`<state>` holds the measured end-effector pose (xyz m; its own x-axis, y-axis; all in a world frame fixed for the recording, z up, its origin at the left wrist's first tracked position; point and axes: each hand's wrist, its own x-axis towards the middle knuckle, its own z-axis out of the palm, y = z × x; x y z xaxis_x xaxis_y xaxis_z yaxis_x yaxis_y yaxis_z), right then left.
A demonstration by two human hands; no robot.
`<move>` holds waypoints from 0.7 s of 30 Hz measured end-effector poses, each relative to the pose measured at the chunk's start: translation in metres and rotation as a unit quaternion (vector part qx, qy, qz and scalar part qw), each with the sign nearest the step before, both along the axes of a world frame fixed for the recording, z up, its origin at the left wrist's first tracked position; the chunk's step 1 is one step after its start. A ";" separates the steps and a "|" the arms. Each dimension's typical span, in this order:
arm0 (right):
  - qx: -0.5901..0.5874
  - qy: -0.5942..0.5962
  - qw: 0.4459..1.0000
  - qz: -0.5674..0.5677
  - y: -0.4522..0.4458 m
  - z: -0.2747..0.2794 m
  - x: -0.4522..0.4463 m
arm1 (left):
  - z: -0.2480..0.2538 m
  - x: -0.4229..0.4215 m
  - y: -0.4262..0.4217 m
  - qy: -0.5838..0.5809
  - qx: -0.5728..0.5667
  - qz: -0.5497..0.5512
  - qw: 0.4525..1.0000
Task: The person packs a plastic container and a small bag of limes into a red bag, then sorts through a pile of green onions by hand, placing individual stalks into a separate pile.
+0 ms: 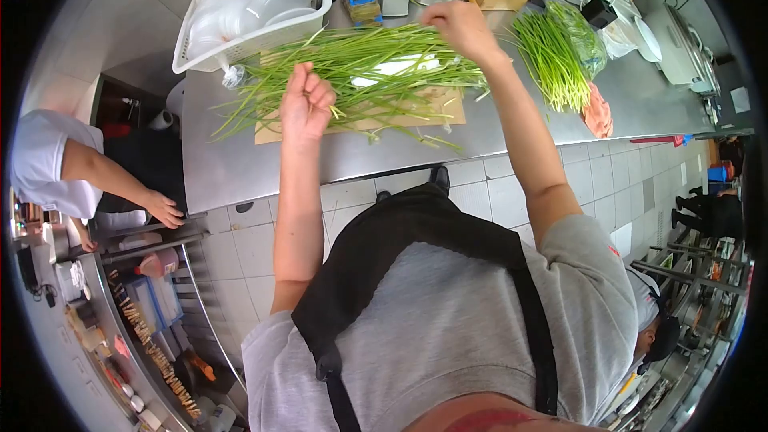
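Fingers of the left hand are loosely curled at the near left of the loose chives; can't tell if they grip a stalk. Right hand has its fingertips close together at the far edge, blurred, grip unclear too. Chives lie criss-crossed over a cardboard sheet on the steel table; chive bunch sits apart, right. Reads as sorting, mid-step. Next move calls for a light pinch on few stalks, pulled lengthwise, neighbours undisturbed.
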<state>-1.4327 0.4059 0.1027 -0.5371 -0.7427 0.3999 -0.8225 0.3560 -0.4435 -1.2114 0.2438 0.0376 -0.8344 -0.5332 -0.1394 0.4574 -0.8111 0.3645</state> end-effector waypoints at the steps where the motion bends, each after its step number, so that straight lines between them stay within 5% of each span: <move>1: 0.022 -0.007 0.999 0.050 -0.011 -0.009 -0.003 | 0.001 -0.003 0.005 -0.019 -0.033 -0.031 0.999; 3: 0.043 -0.013 0.994 0.098 -0.013 -0.027 -0.005 | 0.003 -0.010 0.017 -0.064 -0.106 -0.074 0.990; 5: 0.219 -0.038 0.955 0.195 -0.008 -0.034 -0.008 | 0.003 -0.011 0.024 -0.069 -0.115 -0.092 0.987; 12: 0.217 -0.009 0.973 0.081 -0.018 -0.021 -0.022 | -0.006 -0.007 0.032 -0.093 -0.099 -0.118 0.984; 19: 0.169 0.085 0.976 0.111 -0.036 -0.047 -0.024 | -0.001 -0.010 0.034 -0.080 -0.104 -0.127 0.983; 21: 0.279 0.089 0.951 0.098 -0.038 -0.031 -0.016 | -0.002 -0.009 0.033 -0.081 -0.097 -0.124 0.984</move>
<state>-1.4482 0.3680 0.0717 -0.3271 -0.9449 -0.0145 -0.9418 0.3272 -0.0771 -1.2199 0.2771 0.0356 -0.9177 -0.3458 -0.1956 0.1780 -0.7979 0.5759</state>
